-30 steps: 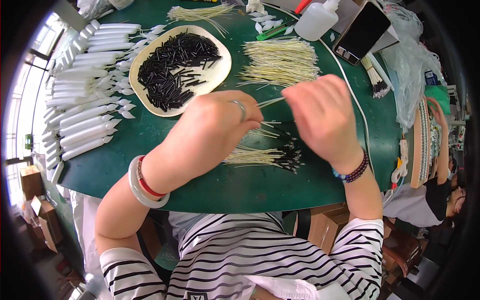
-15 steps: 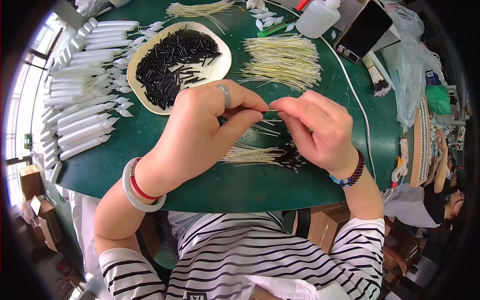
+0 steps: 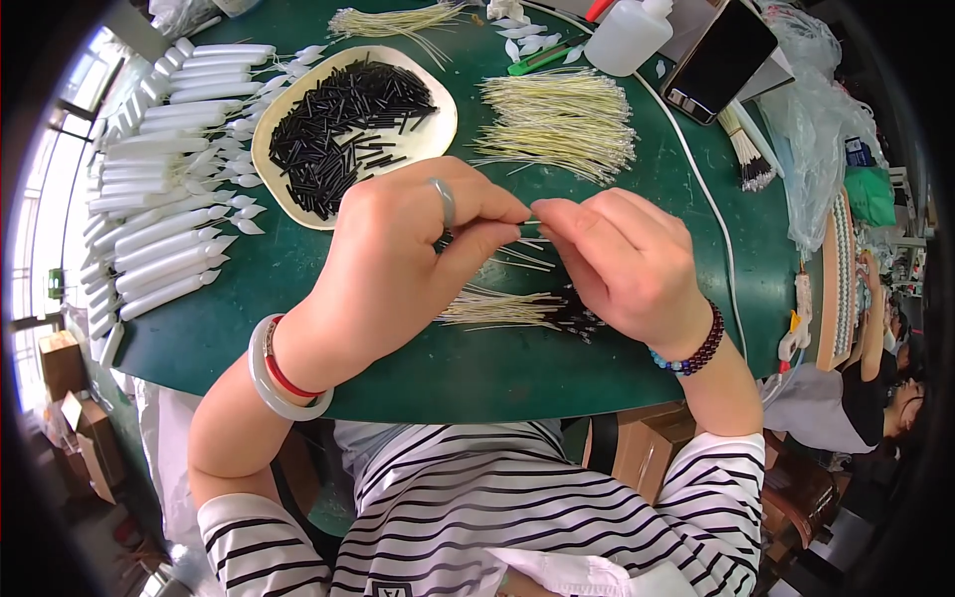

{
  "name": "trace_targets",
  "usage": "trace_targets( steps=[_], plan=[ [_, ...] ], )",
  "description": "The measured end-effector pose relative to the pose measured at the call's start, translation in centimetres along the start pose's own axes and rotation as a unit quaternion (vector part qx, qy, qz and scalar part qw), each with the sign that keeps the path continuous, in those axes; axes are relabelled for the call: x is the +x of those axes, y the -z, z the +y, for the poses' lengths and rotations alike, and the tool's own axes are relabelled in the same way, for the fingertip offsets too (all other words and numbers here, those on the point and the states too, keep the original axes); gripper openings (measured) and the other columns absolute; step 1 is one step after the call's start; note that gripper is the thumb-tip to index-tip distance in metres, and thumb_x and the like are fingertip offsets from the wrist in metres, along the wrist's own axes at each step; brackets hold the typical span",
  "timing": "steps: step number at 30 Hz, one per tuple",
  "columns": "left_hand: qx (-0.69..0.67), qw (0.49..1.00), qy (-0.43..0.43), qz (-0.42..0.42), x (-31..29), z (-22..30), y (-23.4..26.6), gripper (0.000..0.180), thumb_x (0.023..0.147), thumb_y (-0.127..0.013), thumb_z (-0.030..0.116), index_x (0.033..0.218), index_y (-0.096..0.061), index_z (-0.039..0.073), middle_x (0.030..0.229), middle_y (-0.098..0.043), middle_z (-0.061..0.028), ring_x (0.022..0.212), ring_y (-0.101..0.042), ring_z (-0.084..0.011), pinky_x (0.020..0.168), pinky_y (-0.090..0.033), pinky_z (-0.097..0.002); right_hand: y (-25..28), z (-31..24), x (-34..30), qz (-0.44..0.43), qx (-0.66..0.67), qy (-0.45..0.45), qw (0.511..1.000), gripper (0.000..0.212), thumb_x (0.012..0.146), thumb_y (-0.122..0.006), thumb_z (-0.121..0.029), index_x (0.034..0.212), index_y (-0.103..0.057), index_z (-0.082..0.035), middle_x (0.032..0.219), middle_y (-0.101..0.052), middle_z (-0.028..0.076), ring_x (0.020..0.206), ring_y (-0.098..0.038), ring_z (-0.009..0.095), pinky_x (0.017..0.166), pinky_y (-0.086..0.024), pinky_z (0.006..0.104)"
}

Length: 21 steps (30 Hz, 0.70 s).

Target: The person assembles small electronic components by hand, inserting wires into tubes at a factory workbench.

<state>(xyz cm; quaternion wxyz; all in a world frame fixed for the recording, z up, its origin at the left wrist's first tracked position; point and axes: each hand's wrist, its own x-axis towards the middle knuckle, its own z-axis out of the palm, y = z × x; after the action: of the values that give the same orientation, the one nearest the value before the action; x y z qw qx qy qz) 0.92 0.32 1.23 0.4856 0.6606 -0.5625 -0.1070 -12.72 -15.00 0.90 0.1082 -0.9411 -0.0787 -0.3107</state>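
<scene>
Above a round green desk, the left hand and right hand meet fingertip to fingertip, pinching one thin pale wire taut between them, over a bundle of black-tipped pale wires, near the oval dish of short black tubes.

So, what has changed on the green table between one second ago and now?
The left hand and right hand have come together; their fingertips now pinch one thin wire between them. The plate of black tubes, the pale wire bundle and the finished pile stayed put.
</scene>
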Motion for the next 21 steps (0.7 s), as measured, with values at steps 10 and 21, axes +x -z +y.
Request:
trace_targets(
  steps=[10, 21],
  plan=[
    [0.083, 0.994, -0.052, 0.054, -0.2, -0.3, -0.4, 0.020, 0.067, -0.070, -0.008, 0.084, -0.068, 0.001, 0.078, -0.066, -0.0098, 0.070, -0.064, -0.0205, 0.061, -0.050, -0.0272, 1.4, 0.6, -0.1, -0.074, 0.136, -0.114, 0.981, 0.024, 0.079, -0.069, -0.012, 0.096, -0.061, 0.002, 0.087, -0.064, 0.014, 0.079, -0.061, 0.031, 0.073, -0.049, 0.0386],
    [0.161, 0.976, -0.146, 0.013, -0.5, -0.1, -0.2, 0.022, 0.066, -0.077, 0.003, 0.087, -0.070, 0.005, 0.071, -0.065, -0.0059, 0.065, -0.062, -0.0209, 0.057, -0.049, -0.0287, 0.6, 0.8, 0.0, -0.084, 0.232, -0.102, 0.964, 0.007, 0.076, -0.069, -0.008, 0.076, -0.065, -0.002, 0.073, -0.064, 0.009, 0.067, -0.060, 0.026, 0.064, -0.047, 0.0341]
  ],
)
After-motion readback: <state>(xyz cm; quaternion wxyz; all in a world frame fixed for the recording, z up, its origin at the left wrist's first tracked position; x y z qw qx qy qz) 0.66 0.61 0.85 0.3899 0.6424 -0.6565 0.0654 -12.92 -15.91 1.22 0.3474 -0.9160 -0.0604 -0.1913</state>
